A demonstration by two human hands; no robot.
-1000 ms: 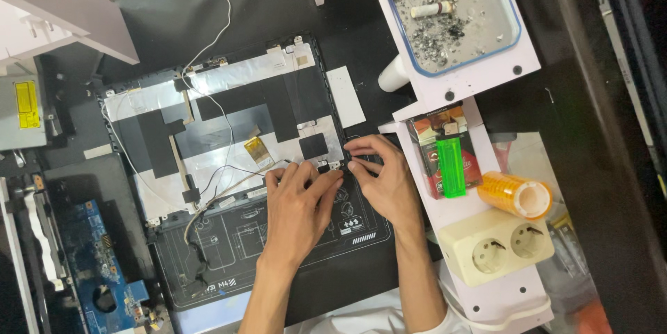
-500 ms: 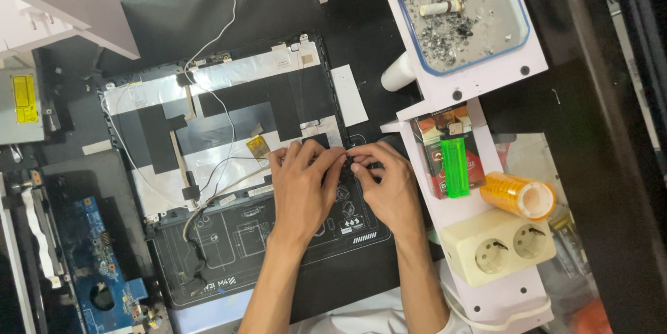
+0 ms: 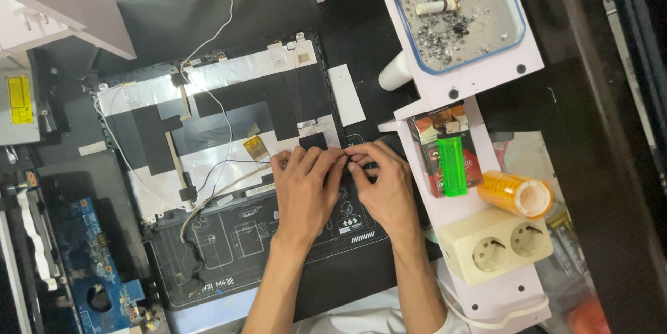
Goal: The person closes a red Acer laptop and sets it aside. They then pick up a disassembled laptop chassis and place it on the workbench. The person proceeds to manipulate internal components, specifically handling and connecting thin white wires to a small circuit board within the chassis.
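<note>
An opened laptop lid panel (image 3: 229,108) lies face down on a black work mat (image 3: 229,250), its back covered with silver foil, black tape and thin white and grey cables. My left hand (image 3: 304,191) and my right hand (image 3: 382,188) rest side by side at the panel's near right corner. The fingertips of both hands meet and press on a small black part (image 3: 314,141) at that corner. What they pinch is hidden under the fingers. A small yellow flex tab (image 3: 255,146) sits just left of my left hand.
A blue circuit board (image 3: 90,257) lies at the left. On the right a white shelf carries a tray of small metal bits (image 3: 451,7), a red box with a green lighter (image 3: 451,164), an orange tape roll (image 3: 517,195) and a cream double socket (image 3: 493,243).
Both hands have shifted slightly away from me along the panel's near right corner and drawn closer together. The view has moved a little.
</note>
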